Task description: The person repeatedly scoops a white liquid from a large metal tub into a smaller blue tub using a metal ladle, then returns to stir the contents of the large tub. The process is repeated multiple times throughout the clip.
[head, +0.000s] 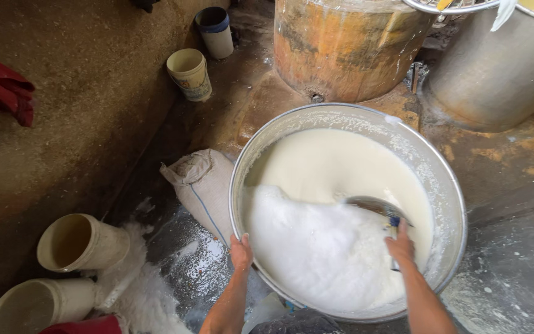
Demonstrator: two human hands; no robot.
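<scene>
At the far left a red cloth [1,89] lies on the raised, dusty concrete ledge [63,124]. Below it two cream plastic buckets [81,242] lie tipped on their sides, a spill of white foam [140,291] beside them on the wet floor [508,278]. Farther back two small upright tubs [190,73] stand near the ledge's foot. A stuffed grey sack [202,182] rests against the left wall of a wide steel basin [449,185], which sits on the floor and holds white milky liquid [335,164] with a thick mound of froth [322,247] on its near side. The left hand [240,252] is clamped on the basin's near-left rim, fingers curled over the edge. The right hand [400,246] is inside the basin, closed around the handle of a metal ladle [372,205] whose bowl dips into the liquid at the froth's edge. Behind the basin stand a rusty orange drum [347,46] and, to its right, a large steel pot [495,68].
</scene>
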